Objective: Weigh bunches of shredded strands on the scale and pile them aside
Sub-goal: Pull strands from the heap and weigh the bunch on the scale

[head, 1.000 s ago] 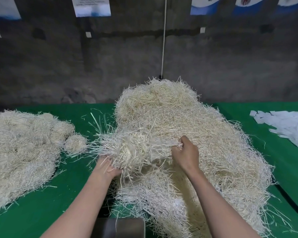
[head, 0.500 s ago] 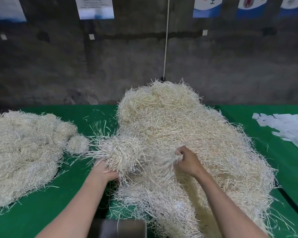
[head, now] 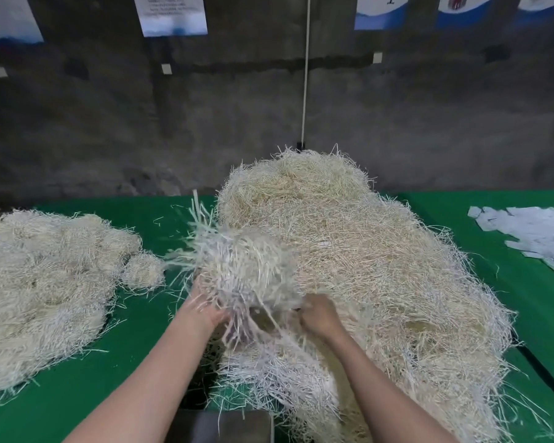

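Note:
A big heap of pale shredded strands (head: 365, 251) covers the middle of the green table (head: 77, 394). Both hands hold a blurred bunch of strands (head: 240, 266) lifted off the heap's near left side. My left hand (head: 205, 310) grips the bunch from underneath on the left, partly hidden by strands. My right hand (head: 317, 316) is curled round strands at the bunch's right end. A low pile of rounded bunches (head: 45, 282) lies at the left. The scale's grey platform (head: 224, 426) shows at the bottom edge between my forearms.
A scatter of white paper slips (head: 531, 235) lies at the table's right. A dark concrete wall (head: 269, 107) with posters and a white cord rises behind the table. Loose strands trail across the green cloth around the heap.
The bunch has risen and bulked up, its strands now blurred with motion. My right hand has dropped lower and nearer, and my left hand has stayed at the bunch's left side.

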Demonstrator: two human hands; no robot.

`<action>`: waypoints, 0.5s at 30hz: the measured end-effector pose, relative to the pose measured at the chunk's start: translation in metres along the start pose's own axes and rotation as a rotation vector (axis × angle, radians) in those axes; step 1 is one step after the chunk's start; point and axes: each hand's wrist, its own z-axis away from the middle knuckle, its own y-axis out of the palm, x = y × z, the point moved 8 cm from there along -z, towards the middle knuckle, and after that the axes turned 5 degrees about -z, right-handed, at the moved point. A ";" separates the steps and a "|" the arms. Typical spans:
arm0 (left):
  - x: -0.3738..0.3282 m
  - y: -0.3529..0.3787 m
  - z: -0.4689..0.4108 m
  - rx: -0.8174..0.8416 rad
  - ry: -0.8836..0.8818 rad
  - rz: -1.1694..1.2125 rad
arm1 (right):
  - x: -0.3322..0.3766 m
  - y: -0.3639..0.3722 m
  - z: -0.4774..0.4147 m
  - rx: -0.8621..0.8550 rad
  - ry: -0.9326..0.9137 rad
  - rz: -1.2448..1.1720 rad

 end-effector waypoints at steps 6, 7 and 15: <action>-0.032 -0.042 -0.003 -0.173 0.168 0.925 | 0.022 -0.049 -0.011 -0.258 -0.042 -0.158; -0.044 -0.043 -0.006 -0.157 0.206 1.014 | 0.027 -0.051 -0.011 -0.267 -0.072 -0.115; 0.022 -0.062 -0.010 -0.885 -0.268 1.160 | 0.003 -0.060 0.000 -0.339 -0.086 -0.199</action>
